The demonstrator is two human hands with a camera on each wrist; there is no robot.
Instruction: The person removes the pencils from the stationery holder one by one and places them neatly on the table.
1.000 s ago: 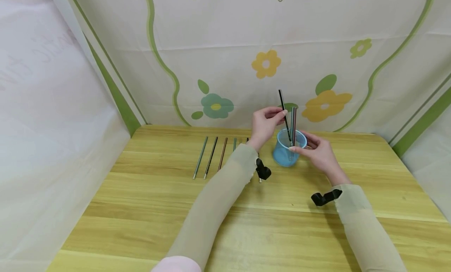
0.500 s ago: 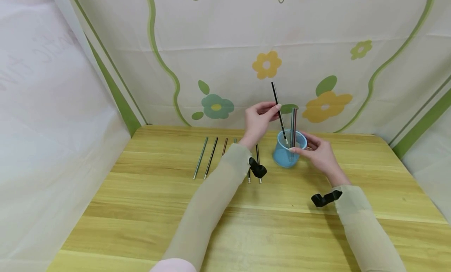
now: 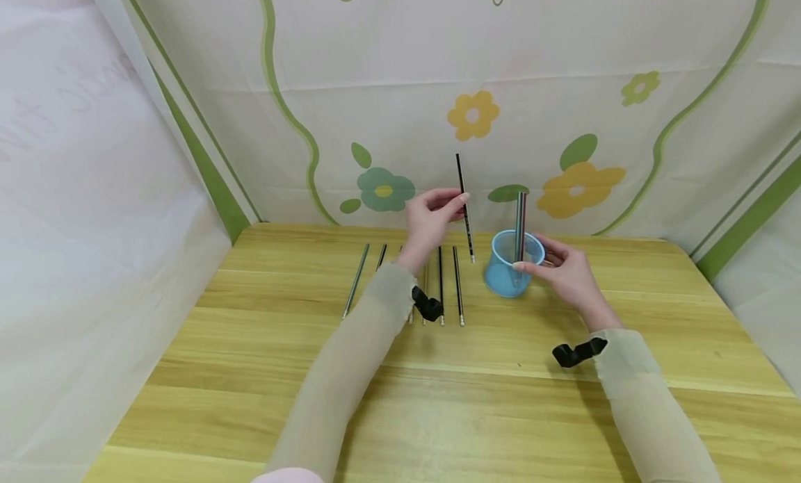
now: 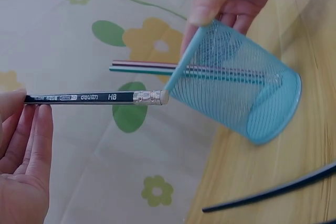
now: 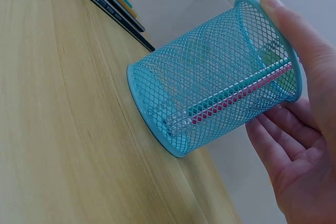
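Observation:
My left hand [image 3: 427, 220] pinches a black HB pencil [image 3: 468, 231] between thumb and fingers, above the back of the table. The pencil is nearly upright, its white eraser end [image 4: 164, 97] downward, left of a blue mesh pencil cup [image 3: 500, 278]. The cup stands on the table. Around its rim, my right hand [image 3: 571, 278] grips with thumb and fingers. Inside the cup lean a teal pencil [image 5: 231, 98] and a red pencil [image 5: 257, 85], eraser ends at the bottom.
Left of the cup, several pencils lie in a row on the wooden table [image 3: 500, 413], among them a teal pencil [image 3: 357, 278] and a black pencil [image 3: 459, 285]. My left forearm covers part of the row. A flowered curtain [image 3: 388, 108] hangs behind the table's back edge.
The left hand has lifted the black pencil out of the cup's mouth and carried it left. The right hand and the cup have stayed in place.

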